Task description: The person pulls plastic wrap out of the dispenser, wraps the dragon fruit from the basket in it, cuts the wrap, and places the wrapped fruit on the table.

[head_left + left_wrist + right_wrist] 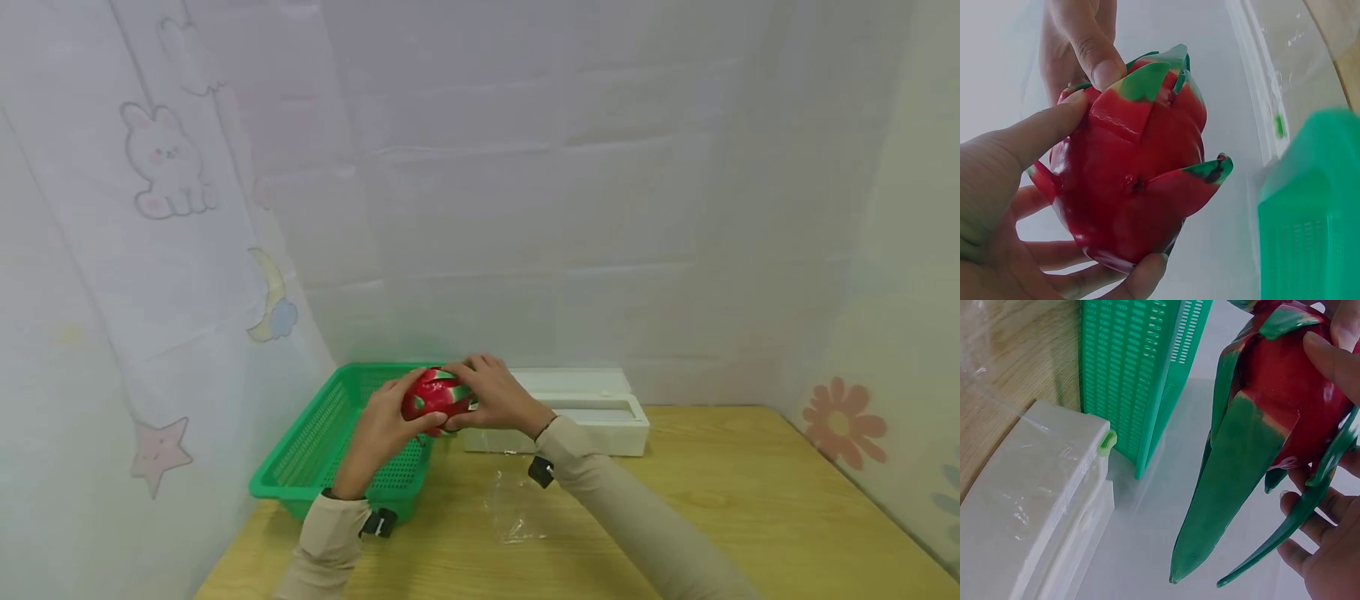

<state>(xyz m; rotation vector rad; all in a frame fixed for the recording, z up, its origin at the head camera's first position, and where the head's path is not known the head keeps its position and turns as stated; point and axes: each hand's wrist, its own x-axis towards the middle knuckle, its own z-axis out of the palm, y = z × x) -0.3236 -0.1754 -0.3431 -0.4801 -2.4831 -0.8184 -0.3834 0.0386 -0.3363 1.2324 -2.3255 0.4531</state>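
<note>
A glossy red dragon fruit (437, 393) with green-tipped scales is held up between both hands, in front of the green basket's right side in the head view. My left hand (378, 429) grips it from the left, the thumb on its near side and the other fingers wrapped around it. From the other side my right hand (498, 396) holds the fruit; in the left wrist view its thumb presses by a green-tipped scale (1141, 81). Long green leaves (1229, 487) stick out from one end of the fruit in the right wrist view. Some fingers are hidden behind the fruit.
The green perforated basket (262, 487) stands on the wooden table at the left. Right of it sits a white box (577, 442) with its lid raised at the back. A clear plastic bag (517, 508) lies in front of the box. Printed curtains hang behind.
</note>
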